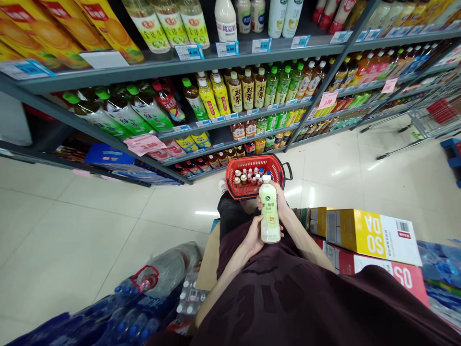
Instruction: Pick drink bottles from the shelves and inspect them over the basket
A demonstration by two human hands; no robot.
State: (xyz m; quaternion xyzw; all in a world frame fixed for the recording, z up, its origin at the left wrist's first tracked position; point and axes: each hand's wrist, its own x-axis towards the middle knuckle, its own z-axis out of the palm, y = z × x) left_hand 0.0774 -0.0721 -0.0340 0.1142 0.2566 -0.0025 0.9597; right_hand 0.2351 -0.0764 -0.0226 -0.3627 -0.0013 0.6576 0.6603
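Both my hands hold one pale green drink bottle [269, 211] with a white cap, upright in the view with its label facing me. My left hand [255, 234] is closed around its lower part, the thumb lying on the label side. Around the upper part, below the cap, my right hand [280, 199] is wrapped, with some fingers hidden behind the bottle. Just beyond the bottle, a red shopping basket [233, 188] stands on the floor, holding several small bottles with white, pinkish and blue caps. Its black handle [288, 171] sticks out to the right.
Drink shelves [201, 129] stretch across the far side, close behind the basket. At right are stacked soda boxes [363, 233] and a shopping cart [432, 117]. Wrapped water bottles [135, 324] stand at lower left. Pale tiled floor [72, 230] lies at left.
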